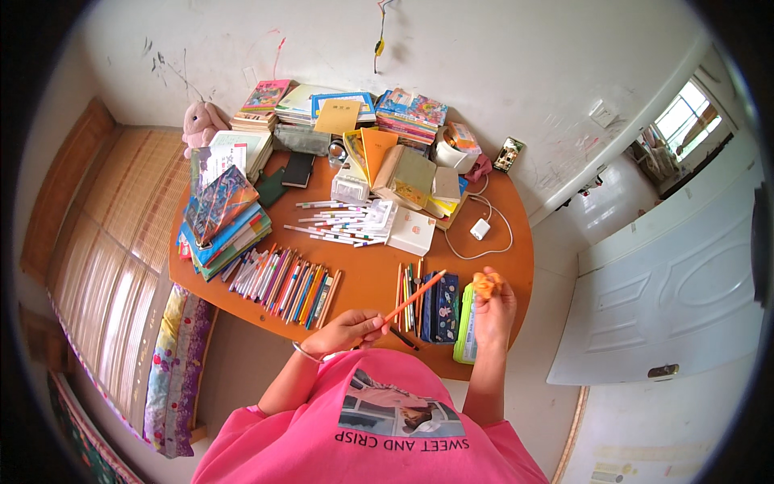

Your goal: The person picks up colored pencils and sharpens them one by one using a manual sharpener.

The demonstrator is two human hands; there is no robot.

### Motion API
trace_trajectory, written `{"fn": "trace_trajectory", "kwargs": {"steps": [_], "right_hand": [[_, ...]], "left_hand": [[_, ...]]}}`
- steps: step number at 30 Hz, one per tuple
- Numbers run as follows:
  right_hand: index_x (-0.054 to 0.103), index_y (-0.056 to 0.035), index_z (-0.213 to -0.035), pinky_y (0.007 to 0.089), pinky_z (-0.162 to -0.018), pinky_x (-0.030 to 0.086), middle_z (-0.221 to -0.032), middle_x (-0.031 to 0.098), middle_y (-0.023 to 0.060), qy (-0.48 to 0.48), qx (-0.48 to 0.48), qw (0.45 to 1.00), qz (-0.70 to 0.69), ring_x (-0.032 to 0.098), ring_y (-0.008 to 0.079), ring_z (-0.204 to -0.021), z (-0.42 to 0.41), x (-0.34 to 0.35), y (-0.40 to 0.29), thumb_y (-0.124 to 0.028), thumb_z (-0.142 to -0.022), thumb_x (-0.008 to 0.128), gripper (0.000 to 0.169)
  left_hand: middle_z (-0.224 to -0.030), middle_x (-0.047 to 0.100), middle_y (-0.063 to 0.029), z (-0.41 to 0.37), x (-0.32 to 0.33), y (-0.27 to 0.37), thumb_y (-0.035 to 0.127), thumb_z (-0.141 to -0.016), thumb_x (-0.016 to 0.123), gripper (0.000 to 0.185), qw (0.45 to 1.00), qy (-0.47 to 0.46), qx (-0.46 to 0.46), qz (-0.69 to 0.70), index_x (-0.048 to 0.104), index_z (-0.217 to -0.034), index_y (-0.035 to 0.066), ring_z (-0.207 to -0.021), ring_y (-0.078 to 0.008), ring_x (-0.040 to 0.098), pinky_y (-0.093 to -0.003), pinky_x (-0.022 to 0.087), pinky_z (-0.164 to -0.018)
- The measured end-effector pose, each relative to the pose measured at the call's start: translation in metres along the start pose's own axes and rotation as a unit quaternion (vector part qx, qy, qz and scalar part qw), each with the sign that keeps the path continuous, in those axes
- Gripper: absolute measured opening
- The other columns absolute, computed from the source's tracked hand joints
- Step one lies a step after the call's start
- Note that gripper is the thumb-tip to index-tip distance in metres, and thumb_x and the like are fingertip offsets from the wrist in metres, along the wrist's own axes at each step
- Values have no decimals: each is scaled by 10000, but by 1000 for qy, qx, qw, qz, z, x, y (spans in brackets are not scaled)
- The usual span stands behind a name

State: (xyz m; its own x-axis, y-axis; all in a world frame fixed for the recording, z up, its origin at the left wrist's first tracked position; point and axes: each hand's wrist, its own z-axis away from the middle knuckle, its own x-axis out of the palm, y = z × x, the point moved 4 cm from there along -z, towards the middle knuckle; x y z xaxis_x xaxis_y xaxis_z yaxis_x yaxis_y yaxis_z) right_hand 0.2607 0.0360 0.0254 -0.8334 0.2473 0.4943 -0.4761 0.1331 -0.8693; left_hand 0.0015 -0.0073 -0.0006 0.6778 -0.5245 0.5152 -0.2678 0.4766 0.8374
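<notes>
My left hand (354, 330) grips the lower end of an orange pencil (417, 295), its tip slanting up to the right. In my right hand (496, 314) is a crumpled orange piece (486, 284), perhaps paper or tissue, pinched above a green pencil case (465, 327). Beside that case lies a dark blue patterned pencil case (444, 308). Several pencils (408, 296) lie to its left, under and near the held pencil. A long row of coloured pencils and markers (290, 284) spreads over the wooden table (363, 272) left of my hands.
White markers (326, 224) lie behind, beside a white box (411, 232). Stacks of books (227, 224) stand at the left and along the wall. A charger (479, 228) with its cable lies at the right, and a plush rabbit (202, 124) sits at the back left.
</notes>
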Motion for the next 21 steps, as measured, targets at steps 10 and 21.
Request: {"fn": "trace_trajectory", "kwargs": {"steps": [10, 21], "right_hand": [[616, 3, -1016, 217, -570, 474, -969, 645, 88, -82, 198, 975, -64, 610, 129, -782, 51, 39, 64, -118, -852, 627, 204], [581, 9, -1110, 202, -704, 516, -1066, 615, 119, -26, 61, 998, -12, 618, 144, -868, 13, 13, 3, -87, -868, 588, 261]], "left_hand": [[-635, 573, -17, -5, 12, 15, 112, -870, 589, 166, 921, 155, 63, -352, 632, -914, -42, -574, -77, 543, -224, 441, -525], [-626, 607, -20, 5, -3, 16, 131, -875, 598, 190, 932, 221, 78, -276, 657, -911, -46, -568, -58, 563, -210, 464, -530]]}}
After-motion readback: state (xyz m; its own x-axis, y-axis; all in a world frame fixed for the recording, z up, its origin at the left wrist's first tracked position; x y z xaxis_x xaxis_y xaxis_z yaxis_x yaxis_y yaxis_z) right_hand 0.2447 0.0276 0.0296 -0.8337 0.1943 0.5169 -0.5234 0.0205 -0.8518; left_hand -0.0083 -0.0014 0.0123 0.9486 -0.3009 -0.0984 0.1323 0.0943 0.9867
